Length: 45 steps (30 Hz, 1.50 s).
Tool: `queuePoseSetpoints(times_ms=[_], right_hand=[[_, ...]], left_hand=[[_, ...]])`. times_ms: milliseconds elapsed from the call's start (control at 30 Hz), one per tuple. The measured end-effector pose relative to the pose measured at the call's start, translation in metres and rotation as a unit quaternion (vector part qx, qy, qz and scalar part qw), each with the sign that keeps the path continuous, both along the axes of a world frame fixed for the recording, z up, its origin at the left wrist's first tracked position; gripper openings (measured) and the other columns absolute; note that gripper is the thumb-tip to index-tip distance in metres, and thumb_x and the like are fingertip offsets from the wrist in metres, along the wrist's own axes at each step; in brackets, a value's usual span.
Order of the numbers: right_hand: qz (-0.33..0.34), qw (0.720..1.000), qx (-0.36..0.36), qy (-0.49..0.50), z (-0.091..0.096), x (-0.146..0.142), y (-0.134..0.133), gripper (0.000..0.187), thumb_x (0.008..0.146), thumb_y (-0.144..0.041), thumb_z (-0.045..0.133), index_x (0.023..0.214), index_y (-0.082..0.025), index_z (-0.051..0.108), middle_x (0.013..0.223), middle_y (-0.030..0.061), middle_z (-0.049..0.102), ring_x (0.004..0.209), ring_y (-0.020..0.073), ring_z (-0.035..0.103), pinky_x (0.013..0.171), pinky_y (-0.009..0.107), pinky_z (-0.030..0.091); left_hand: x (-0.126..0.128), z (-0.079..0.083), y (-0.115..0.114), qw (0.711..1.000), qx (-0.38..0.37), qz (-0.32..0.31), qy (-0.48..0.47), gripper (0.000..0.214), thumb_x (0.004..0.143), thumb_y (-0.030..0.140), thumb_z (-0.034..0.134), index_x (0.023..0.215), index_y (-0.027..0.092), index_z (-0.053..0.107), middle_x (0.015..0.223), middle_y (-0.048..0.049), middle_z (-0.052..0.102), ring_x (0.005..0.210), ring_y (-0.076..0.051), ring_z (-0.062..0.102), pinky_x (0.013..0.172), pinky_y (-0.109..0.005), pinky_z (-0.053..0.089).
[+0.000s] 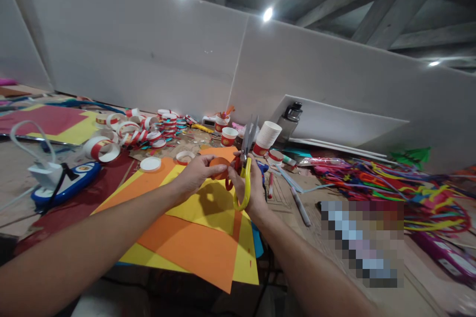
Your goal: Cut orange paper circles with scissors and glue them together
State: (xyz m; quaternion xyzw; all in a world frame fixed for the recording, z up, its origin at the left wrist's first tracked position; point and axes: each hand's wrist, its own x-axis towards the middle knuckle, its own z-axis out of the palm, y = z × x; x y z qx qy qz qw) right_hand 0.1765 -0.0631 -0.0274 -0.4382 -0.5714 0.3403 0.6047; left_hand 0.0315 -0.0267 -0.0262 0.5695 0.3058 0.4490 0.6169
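My left hand (195,174) pinches a small orange paper piece (220,162) with a curved edge. Close beside it, my right hand (253,193) is closed around scissors (243,198) with yellow and red handle parts. Their metal blades point up and away from me, above the paper piece. My right fingertips are at the paper's right side; whether they grip it too is hard to see. Under both hands lie overlapping yellow sheets (219,215) and orange sheets (197,245), with a shadow on them.
Cut red-and-white cup rings (130,129) pile up at the back left. A white cup stack (268,134), a dark bottle (288,121) and a marker (300,206) stand or lie to the right. Colourful strips (375,178) spread far right. A blue-edged power strip (70,183) lies left.
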Motion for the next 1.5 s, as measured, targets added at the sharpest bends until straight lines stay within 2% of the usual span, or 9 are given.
queuePoseSetpoints(times_ms=[133,300,500,600,700,967,1267,1500], right_hand=[[0.021,1.0,0.01,-0.009,-0.002,0.0,0.0,0.038,0.081,-0.036,0.069,0.111,-0.026,0.048,0.08,-0.0037,0.048,0.055,0.0094,0.047,0.045,0.022,0.041],[0.037,0.998,-0.017,-0.037,0.007,0.001,-0.004,0.034,0.088,-0.043,0.062,0.114,-0.025,0.05,0.077,-0.005,0.043,0.05,0.0069,0.037,0.044,0.021,0.034],[0.077,0.985,-0.043,-0.148,0.017,0.006,-0.008,0.035,0.087,-0.048,0.063,0.11,-0.023,0.053,0.074,-0.0042,0.043,0.061,0.0112,0.043,0.056,0.023,0.038],[0.096,0.969,-0.04,-0.224,0.022,0.01,-0.009,0.033,0.087,-0.05,0.062,0.102,-0.021,0.056,0.076,-0.003,0.047,0.065,0.0118,0.044,0.06,0.024,0.038],[0.123,0.956,-0.052,-0.262,0.024,0.012,-0.01,0.033,0.09,-0.051,0.059,0.102,-0.021,0.056,0.073,-0.0039,0.046,0.063,0.0111,0.042,0.059,0.023,0.036],[0.164,0.954,-0.091,-0.236,0.021,0.014,-0.011,0.031,0.092,-0.05,0.056,0.101,-0.021,0.054,0.066,-0.0058,0.043,0.057,0.0099,0.039,0.054,0.022,0.032],[0.175,0.955,-0.094,-0.22,0.022,0.014,-0.011,0.027,0.091,-0.048,0.057,0.099,-0.023,0.053,0.067,-0.0058,0.041,0.056,0.0091,0.038,0.052,0.021,0.029],[0.173,0.958,-0.095,-0.209,0.023,0.013,-0.011,0.031,0.089,-0.052,0.059,0.089,-0.022,0.05,0.066,-0.0051,0.04,0.057,0.0095,0.037,0.051,0.021,0.027]], left_hand=[[-0.004,0.004,0.002,1.0,-0.008,-0.021,-0.007,0.03,0.066,0.039,0.079,0.074,0.013,0.067,0.069,-0.0029,0.064,0.066,-0.014,0.055,0.068,-0.028,0.044],[-0.012,0.01,0.007,0.997,-0.042,-0.027,-0.058,0.027,0.063,0.031,0.081,0.08,0.013,0.071,0.077,-0.0035,0.069,0.073,-0.015,0.061,0.074,-0.029,0.046],[-0.022,0.018,0.018,0.99,-0.064,0.022,-0.123,0.027,0.055,0.025,0.085,0.072,0.013,0.069,0.069,-0.001,0.067,0.062,-0.01,0.055,0.066,-0.023,0.045],[-0.027,0.023,0.019,0.988,-0.07,0.019,-0.135,0.024,0.056,0.022,0.084,0.072,0.013,0.069,0.066,0.0003,0.064,0.059,-0.008,0.053,0.062,-0.021,0.044],[-0.029,0.029,0.017,0.987,-0.063,0.011,-0.144,0.021,0.059,0.022,0.082,0.073,0.012,0.069,0.066,-0.0001,0.064,0.06,-0.009,0.055,0.059,-0.02,0.044],[-0.031,0.033,0.017,0.986,-0.066,0.016,-0.151,0.022,0.06,0.017,0.079,0.08,0.009,0.073,0.072,-0.0036,0.07,0.064,-0.01,0.06,0.061,-0.02,0.046],[-0.029,0.038,0.014,0.988,-0.073,0.034,-0.132,0.017,0.06,0.013,0.076,0.076,0.009,0.073,0.07,-0.0043,0.07,0.06,-0.011,0.058,0.063,-0.022,0.045],[-0.031,0.035,0.017,0.989,-0.067,0.036,-0.127,0.014,0.061,0.013,0.075,0.075,0.01,0.073,0.07,-0.0049,0.07,0.062,-0.012,0.059,0.065,-0.024,0.046]])
